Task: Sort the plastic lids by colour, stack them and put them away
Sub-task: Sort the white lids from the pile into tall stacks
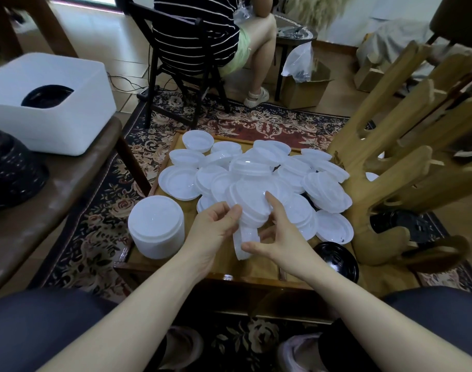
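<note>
While both forearms reach forward over the table (pixel 224 267), the left hand (pixel 216 226) and the right hand (pixel 280 237) meet on one small bunch of white lids (pixel 249 210). The left hand pinches its left edge with thumb and fingers; the right hand curls around its right side, forefinger up on the top lid. This bunch stands tilted, its axis leaning away from the person, and both hands are equally near to it. Just left stands a finished white stack (pixel 156 226). A black lid (pixel 336 257) lies to the right. Behind spreads the loose white pile (pixel 256 170), so I judge much sorting remains.
</note>
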### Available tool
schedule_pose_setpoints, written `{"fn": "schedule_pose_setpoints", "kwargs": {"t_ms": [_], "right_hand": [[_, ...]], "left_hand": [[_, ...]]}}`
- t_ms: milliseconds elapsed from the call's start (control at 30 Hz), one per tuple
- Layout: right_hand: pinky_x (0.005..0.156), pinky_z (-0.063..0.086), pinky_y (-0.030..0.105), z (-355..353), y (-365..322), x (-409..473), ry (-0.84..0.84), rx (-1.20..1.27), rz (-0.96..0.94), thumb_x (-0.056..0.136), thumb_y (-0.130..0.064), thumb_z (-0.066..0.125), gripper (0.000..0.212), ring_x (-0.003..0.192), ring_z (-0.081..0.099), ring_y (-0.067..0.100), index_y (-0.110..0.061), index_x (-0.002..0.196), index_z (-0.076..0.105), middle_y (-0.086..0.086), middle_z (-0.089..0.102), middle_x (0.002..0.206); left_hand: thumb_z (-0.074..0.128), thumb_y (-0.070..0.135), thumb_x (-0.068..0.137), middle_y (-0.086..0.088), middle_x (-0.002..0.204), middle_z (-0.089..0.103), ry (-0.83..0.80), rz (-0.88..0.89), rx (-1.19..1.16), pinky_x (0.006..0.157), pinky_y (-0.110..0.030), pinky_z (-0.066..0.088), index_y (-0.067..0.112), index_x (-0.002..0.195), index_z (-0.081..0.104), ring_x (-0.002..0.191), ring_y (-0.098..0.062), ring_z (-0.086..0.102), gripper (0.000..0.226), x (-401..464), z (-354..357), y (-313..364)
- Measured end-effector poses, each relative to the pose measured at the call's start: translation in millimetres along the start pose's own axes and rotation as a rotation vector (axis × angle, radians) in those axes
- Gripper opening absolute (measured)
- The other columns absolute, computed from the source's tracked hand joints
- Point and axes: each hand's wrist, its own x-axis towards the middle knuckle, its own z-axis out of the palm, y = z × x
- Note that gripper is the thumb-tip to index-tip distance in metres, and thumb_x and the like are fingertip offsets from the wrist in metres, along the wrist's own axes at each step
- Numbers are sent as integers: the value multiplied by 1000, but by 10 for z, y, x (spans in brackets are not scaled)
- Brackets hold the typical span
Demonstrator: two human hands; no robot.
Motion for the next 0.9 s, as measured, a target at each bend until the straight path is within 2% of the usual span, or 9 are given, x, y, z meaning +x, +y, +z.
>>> {"fn": "schedule_pose_setpoints", "kwargs": {"t_ms": [133, 233, 300, 367, 500, 700, 800, 833, 900], "right_hand": [[90, 54, 26, -37, 46, 30, 0, 53, 33, 78, -20, 81, 104, 104, 62, 16, -33, 153, 10, -8, 41, 142], [96, 52, 28, -66, 72, 45, -7, 156, 83, 73, -25, 85, 96, 116, 59, 16, -36, 145, 22, -14, 45, 135], [92, 56, 34, -80, 90, 59, -21, 240, 122, 71, -24, 87, 94, 118, 60, 18, -29, 145, 30, -8, 49, 134], [82, 60, 33, -87, 77, 63, -37, 336, 163, 76, -10, 82, 75, 112, 64, 19, -24, 136, 40, 1, 54, 129], [81, 60, 33, -107, 76, 57, -54, 405, 199, 77, -5, 79, 58, 105, 68, 17, -23, 122, 47, 10, 59, 125], [85, 59, 36, -171, 12, 21, -70, 523, 193, 65, -16, 83, 79, 103, 70, 22, -12, 132, 42, 12, 62, 123], [90, 57, 40, -183, -24, 12, -84, 530, 163, 64, -14, 89, 91, 109, 68, 20, -19, 139, 37, 7, 61, 128], [92, 56, 42, -193, -44, 5, -92, 511, 140, 64, -14, 89, 93, 110, 67, 19, -24, 140, 36, 4, 60, 129], [94, 55, 45, -205, -76, -8, -112, 507, 108, 65, -15, 83, 91, 111, 67, 19, -31, 141, 35, 1, 59, 132]], "left_hand": [[60, 20, 97, 0, 106, 77, -33, 4, 88, 106, -37, 48, 15, 101, 75, 112, -18, 67, 16, -53, 12, -17], [60, 27, 97, 9, 91, 77, -52, -11, 143, 96, -30, 48, 20, 90, 76, 96, -8, 69, 19, -99, 25, -17], [61, 37, 94, 4, 95, 78, -60, -36, 182, 98, -32, 49, 18, 94, 77, 100, -11, 70, 25, -116, 18, -24], [60, 46, 89, 1, 101, 78, -86, -75, 199, 104, -38, 49, 19, 96, 78, 108, -17, 69, 33, -125, 18, -33], [54, 40, 97, -1, 100, 78, -83, -86, 207, 106, -40, 48, 17, 97, 77, 108, -20, 69, 33, -130, 26, -1], [57, 56, 80, -8, 104, 77, -122, -6, 220, 105, -41, 49, 7, 102, 77, 107, -24, 69, 57, -122, 13, 82], [62, 63, 82, -17, 87, 69, -133, 132, 300, 90, -39, 49, -4, 88, 72, 86, -24, 65, 68, -119, 33, 81], [61, 59, 83, -15, 79, 63, -144, 181, 331, 84, -37, 47, 2, 80, 71, 79, -18, 60, 58, -115, 40, 78], [60, 51, 89, 5, 71, 55, -172, 245, 395, 78, -26, 43, 30, 62, 70, 73, -4, 54, 36, -122, 55, 89]]}}
